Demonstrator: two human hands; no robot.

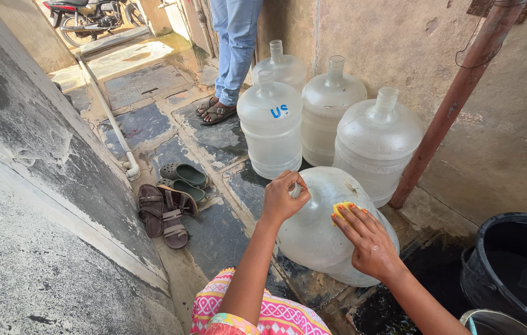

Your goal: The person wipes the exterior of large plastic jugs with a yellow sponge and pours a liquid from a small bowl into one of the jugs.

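A pink patterned sleeve (257, 313) sits lowest in view, and above it the left hand (283, 197) has its fingers closed around the neck of a large clear water jug (319, 232) lying tilted on the wet stone floor (214, 236). The right hand (369, 242) presses a yellow sponge (341, 208) against the jug's shoulder, fingers curled flat over it. Four upright jugs (325, 111) stand just behind by the wall, a black tub (480, 273) at the right, sandals (164, 214) at the left.

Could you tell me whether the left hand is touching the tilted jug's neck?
Touching. The head view shows the left hand wrapped around the neck of the tilted jug, with no gap visible.
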